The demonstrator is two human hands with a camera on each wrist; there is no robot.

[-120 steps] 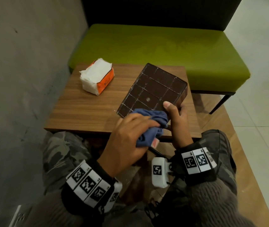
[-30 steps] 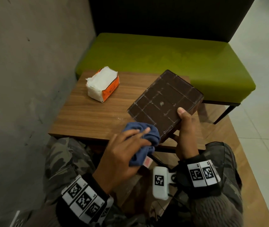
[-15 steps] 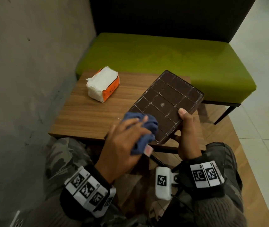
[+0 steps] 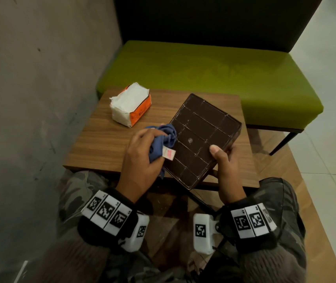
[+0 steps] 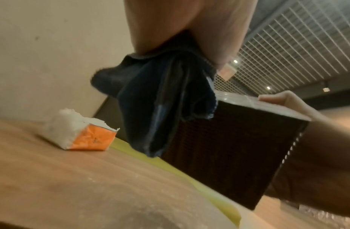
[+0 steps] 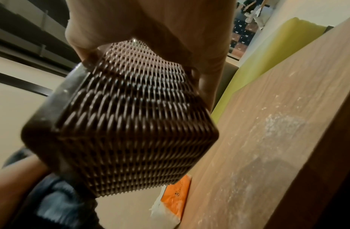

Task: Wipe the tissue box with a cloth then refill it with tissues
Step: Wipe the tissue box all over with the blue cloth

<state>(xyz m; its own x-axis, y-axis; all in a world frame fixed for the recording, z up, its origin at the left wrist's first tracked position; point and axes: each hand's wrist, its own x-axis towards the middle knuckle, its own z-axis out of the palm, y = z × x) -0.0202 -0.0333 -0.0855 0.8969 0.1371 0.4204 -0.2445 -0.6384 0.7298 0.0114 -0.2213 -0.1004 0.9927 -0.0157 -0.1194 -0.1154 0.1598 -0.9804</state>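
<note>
A dark brown woven tissue box is tilted above the wooden table, its flat gridded underside facing me. My right hand grips its near right edge, thumb on the underside. My left hand holds a bunched blue cloth against the box's left edge; a white tag hangs from it. In the left wrist view the cloth drapes beside the box. The right wrist view shows the box's woven side. An open orange pack of white tissues lies on the table's far left.
A green upholstered bench with a dark back stands behind the table. A grey wall runs along the left. White dust speckles the table top. My knees in camouflage trousers sit under the near edge.
My left hand has slid the cloth up along the box's left side, from its near corner towards the middle. The right hand keeps its grip; the box is tilted slightly more upright.
</note>
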